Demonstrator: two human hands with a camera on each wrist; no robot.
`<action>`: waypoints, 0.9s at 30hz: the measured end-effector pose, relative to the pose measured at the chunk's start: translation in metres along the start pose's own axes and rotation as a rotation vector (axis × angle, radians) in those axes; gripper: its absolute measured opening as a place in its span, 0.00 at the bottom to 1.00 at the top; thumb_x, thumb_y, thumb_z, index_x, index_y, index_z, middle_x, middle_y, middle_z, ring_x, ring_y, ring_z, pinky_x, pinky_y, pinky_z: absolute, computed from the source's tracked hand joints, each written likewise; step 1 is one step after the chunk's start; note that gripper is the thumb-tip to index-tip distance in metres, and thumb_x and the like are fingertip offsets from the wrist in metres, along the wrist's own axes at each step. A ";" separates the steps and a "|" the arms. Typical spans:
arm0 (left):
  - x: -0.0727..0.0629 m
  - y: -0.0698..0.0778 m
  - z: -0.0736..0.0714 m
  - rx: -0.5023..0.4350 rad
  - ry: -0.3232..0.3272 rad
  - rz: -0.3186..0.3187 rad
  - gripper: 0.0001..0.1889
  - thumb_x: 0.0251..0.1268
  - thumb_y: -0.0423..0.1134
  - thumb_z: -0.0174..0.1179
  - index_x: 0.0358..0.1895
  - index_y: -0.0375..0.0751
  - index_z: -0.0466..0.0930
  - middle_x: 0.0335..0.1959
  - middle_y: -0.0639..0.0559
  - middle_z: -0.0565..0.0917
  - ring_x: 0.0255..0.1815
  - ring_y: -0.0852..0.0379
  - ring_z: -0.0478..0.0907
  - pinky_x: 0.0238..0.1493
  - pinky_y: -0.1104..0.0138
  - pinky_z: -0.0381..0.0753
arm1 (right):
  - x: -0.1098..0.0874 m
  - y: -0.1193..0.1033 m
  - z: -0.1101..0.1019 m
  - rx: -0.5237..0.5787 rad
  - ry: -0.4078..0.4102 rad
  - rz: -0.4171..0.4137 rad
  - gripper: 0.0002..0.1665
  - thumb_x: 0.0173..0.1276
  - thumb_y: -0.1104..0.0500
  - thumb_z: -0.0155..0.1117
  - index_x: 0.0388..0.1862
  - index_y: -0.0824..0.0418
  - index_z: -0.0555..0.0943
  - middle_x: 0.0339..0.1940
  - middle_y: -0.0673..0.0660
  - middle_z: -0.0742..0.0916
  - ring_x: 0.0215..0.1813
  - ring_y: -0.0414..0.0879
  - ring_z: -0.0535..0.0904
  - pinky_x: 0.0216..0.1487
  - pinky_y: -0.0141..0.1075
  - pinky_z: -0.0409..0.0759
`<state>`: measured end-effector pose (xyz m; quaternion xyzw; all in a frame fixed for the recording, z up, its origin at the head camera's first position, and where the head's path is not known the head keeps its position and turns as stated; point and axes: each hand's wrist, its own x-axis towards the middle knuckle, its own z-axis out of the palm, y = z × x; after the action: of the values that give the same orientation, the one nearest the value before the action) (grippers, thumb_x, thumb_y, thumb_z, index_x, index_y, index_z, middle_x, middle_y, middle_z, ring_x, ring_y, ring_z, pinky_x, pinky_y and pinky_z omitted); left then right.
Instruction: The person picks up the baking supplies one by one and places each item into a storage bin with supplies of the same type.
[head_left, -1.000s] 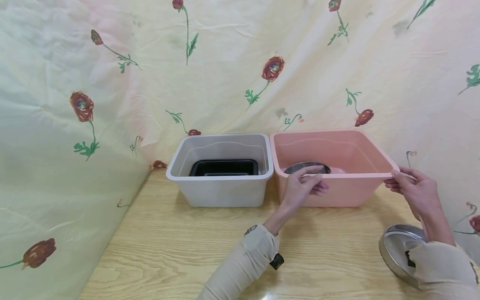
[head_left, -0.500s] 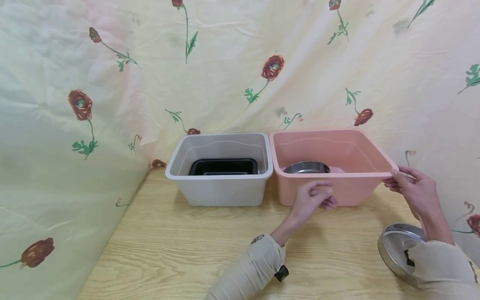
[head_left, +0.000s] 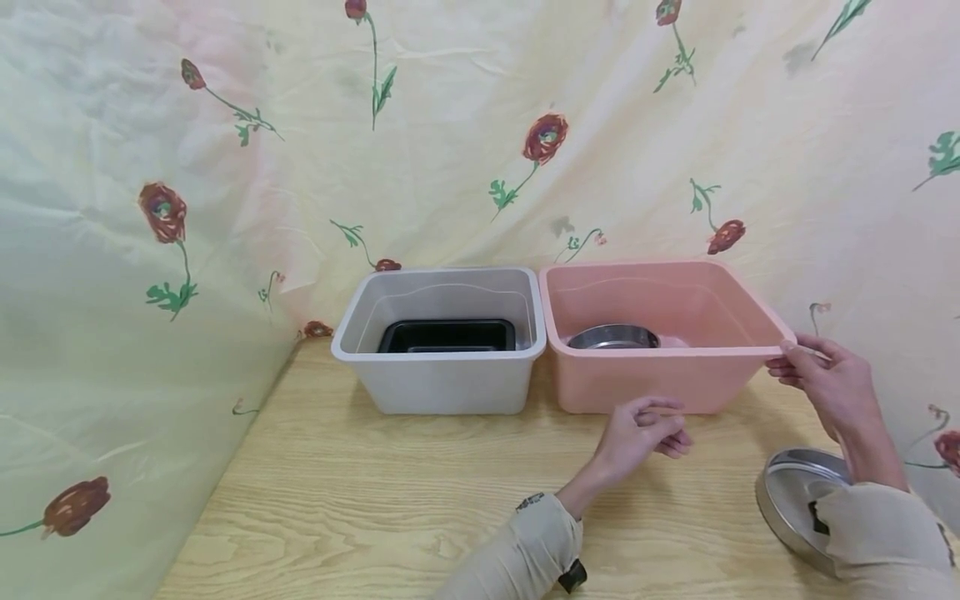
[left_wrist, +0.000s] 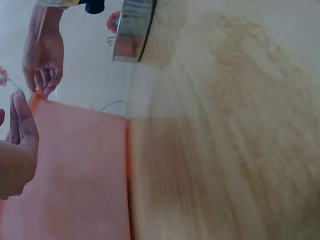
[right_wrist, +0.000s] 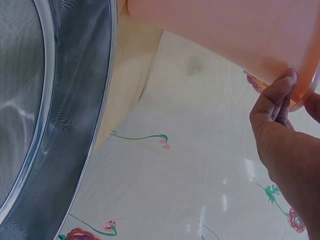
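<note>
"When you check the head view, where's the tapered pink bin [head_left: 667, 379]?"
"Beside the grey bin [head_left: 450, 383], right hand [head_left: 840, 387] pinching the pink corner, left hand [head_left: 641, 437] loosely curled, holding nothing."
"Left wrist?"
"Straight base edge; wide tabletop [left_wrist: 225, 130]."
"Right wrist?"
"Room between rim and metal pan [right_wrist: 82, 100]."

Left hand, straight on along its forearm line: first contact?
Likely the pink bin: in the head view, the line from the forearm through the left hand runs into its front wall. Hand height and remaining gap are hard to judge.
</note>
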<state>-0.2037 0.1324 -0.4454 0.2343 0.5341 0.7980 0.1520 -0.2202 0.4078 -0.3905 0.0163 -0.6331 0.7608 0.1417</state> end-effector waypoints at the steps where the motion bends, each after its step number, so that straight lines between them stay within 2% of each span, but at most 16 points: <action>1: -0.001 -0.002 0.001 0.003 -0.003 -0.006 0.14 0.72 0.23 0.59 0.58 0.24 0.80 0.38 0.21 0.84 0.28 0.58 0.85 0.32 0.71 0.87 | -0.001 0.000 0.000 0.001 0.000 -0.001 0.14 0.78 0.69 0.59 0.42 0.51 0.85 0.28 0.52 0.91 0.28 0.40 0.88 0.31 0.26 0.86; 6: -0.005 -0.010 0.007 0.015 -0.010 -0.030 0.14 0.71 0.22 0.60 0.57 0.26 0.81 0.36 0.21 0.84 0.29 0.50 0.87 0.31 0.71 0.87 | -0.001 0.001 0.001 0.027 -0.007 -0.015 0.17 0.78 0.71 0.56 0.43 0.52 0.85 0.28 0.52 0.91 0.28 0.40 0.88 0.31 0.26 0.86; 13: -0.007 -0.019 0.016 0.008 0.007 -0.089 0.13 0.69 0.24 0.63 0.54 0.33 0.84 0.29 0.31 0.87 0.22 0.65 0.82 0.29 0.72 0.86 | -0.002 0.000 0.001 0.012 -0.003 -0.011 0.16 0.78 0.70 0.57 0.43 0.51 0.85 0.28 0.52 0.91 0.28 0.40 0.88 0.31 0.26 0.86; 20: -0.009 -0.030 0.023 0.006 0.005 -0.110 0.12 0.69 0.24 0.64 0.53 0.34 0.84 0.27 0.34 0.87 0.20 0.65 0.81 0.28 0.71 0.86 | -0.002 0.000 0.003 0.022 -0.002 -0.009 0.16 0.78 0.71 0.57 0.43 0.52 0.85 0.28 0.52 0.91 0.28 0.41 0.88 0.31 0.26 0.86; 27: -0.013 -0.037 0.028 0.037 0.026 -0.158 0.10 0.69 0.26 0.65 0.50 0.39 0.85 0.24 0.39 0.87 0.19 0.63 0.82 0.28 0.68 0.87 | -0.002 0.000 0.002 0.014 0.003 0.001 0.16 0.78 0.70 0.57 0.43 0.51 0.85 0.28 0.52 0.91 0.28 0.40 0.88 0.31 0.26 0.86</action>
<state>-0.1776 0.1625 -0.4736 0.1836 0.5674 0.7765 0.2034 -0.2186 0.4054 -0.3908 0.0156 -0.6276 0.7653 0.1422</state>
